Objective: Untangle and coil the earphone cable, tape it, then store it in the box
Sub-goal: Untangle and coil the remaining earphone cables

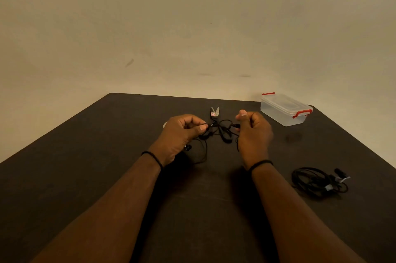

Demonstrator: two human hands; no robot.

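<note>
Above the middle of the dark table (107, 155), the left hand (180, 134) pinches one strand of the tangled earphone cable (220, 132); the right hand (252, 132) pinches what looks like its plug end. Thin, light and limp, the cable should snag on itself, so holding near the knot seems wiser than tugging ends. Far right, the clear box (285, 110) sits lidded; near right lies another cable bundle (317, 181).

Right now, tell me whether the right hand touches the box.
Apart. The head view shows bare table between the right hand and the box.
</note>
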